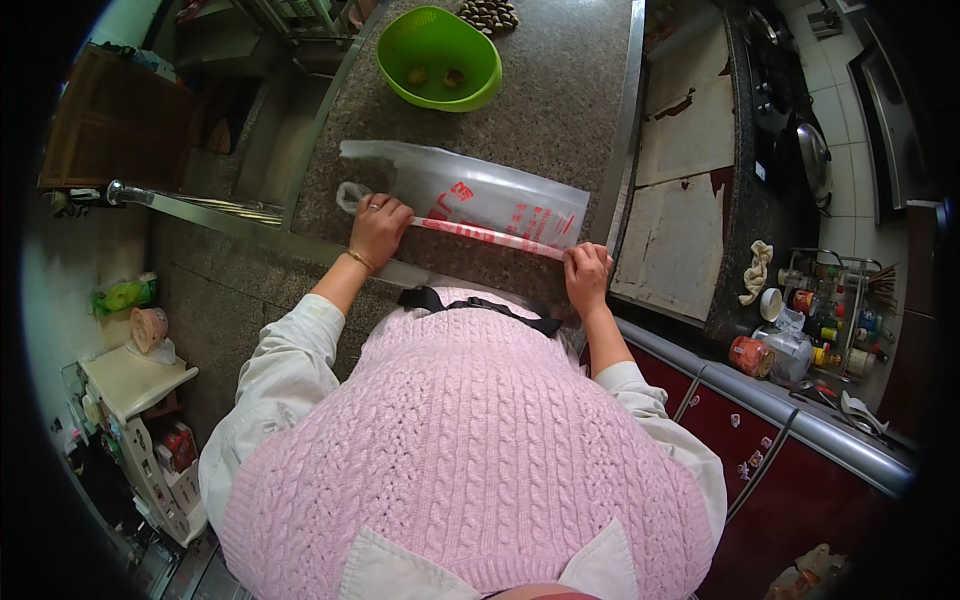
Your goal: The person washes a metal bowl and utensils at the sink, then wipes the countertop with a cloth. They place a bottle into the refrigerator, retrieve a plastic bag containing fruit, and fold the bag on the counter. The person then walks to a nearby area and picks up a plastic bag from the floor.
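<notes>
A translucent plastic bag (517,187) with red printing lies flattened on the speckled stone countertop (562,75) in front of me. Its near edge is folded into a narrow strip. My left hand (381,225), with a ring and a bracelet, pinches the left end of that strip, beside a loose bag handle loop. At the strip's right end, near the counter's metal edge, my right hand (587,271) pinches the plastic between thumb and fingers. Beyond the bag stands a green plastic basket (472,94) with a few small round brown items inside.
Small brown items, possibly nuts, are heaped (489,15) behind the basket. On the right are a black gas stove (772,112), a crumpled cloth (757,271) and a wire rack (855,315) of bottles and jars. A metal rail (195,206) borders the left side.
</notes>
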Tool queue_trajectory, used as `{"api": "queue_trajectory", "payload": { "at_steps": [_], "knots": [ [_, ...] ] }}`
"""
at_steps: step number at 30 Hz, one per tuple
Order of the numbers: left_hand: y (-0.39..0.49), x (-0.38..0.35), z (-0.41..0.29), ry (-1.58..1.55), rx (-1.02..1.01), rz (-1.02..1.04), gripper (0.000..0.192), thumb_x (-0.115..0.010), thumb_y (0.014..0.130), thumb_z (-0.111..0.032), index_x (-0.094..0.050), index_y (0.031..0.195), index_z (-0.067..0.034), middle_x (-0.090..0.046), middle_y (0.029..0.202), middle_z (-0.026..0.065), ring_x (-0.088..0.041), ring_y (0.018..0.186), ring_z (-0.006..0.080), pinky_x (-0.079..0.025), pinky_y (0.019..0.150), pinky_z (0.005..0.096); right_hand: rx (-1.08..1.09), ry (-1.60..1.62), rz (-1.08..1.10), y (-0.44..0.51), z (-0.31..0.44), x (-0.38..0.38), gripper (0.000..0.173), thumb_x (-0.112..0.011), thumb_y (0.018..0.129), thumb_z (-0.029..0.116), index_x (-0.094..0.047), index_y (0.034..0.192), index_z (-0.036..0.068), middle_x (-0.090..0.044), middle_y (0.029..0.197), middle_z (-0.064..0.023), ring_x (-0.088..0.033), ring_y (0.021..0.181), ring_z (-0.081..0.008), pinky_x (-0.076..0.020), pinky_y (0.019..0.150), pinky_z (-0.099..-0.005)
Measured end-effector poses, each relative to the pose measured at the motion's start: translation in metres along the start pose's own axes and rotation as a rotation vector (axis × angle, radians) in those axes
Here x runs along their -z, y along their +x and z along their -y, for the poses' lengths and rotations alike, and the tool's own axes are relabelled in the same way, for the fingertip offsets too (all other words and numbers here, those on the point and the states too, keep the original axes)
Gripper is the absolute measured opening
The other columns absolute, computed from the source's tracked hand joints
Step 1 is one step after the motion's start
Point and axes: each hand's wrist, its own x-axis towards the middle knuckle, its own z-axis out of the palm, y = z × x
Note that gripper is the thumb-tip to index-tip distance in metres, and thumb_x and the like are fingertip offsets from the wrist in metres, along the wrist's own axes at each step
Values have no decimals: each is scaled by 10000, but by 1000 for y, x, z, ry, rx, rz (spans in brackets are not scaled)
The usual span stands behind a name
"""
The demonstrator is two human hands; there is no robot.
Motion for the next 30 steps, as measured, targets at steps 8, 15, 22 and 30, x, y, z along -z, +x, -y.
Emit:
{"api": "queue_trajectory", "payload": {
  "at_steps": [8, 15, 22, 30],
  "knots": [
    [3, -17, -3, 93, -7, 8, 133, -672, 780, -202, -617, 882, -138, -623, 941, 18, -555, 961, 233, -400, 873, 390, -31, -189, 108, 16, 5, -5, 146, -707, 775, 184, -636, 894, 139, -595, 986, -34, -538, 960, -263, -405, 815, -389],
    [-3, 6, -5, -101, -108, -88, 157, -658, 790, -169, -643, 942, -135, -649, 960, 5, -584, 949, 242, -410, 910, 390, 93, 91, -11, -4, -9, 6, 137, -714, 777, 168, -651, 884, 109, -575, 973, -54, -521, 993, -280, -413, 849, -405],
    [24, -6, 0, -17, 74, 43, 44, -634, 780, -170, -624, 822, -170, -652, 932, -10, -579, 937, 232, -325, 947, 455, -95, 89, 72, 23, -11, -9, 106, -631, 849, 208, -596, 828, 110, -585, 922, -60, -564, 861, -284, -435, 729, -424],
    [17, -18, -2, 66, -45, -39, 91, -621, 765, -150, -639, 853, -136, -643, 944, 31, -597, 919, 233, -410, 905, 404, 120, 128, 8, 18, -3, -15, 94, -644, 830, 77, -601, 913, 82, -589, 916, -89, -595, 883, -304, -495, 741, -404]
  ]
}}
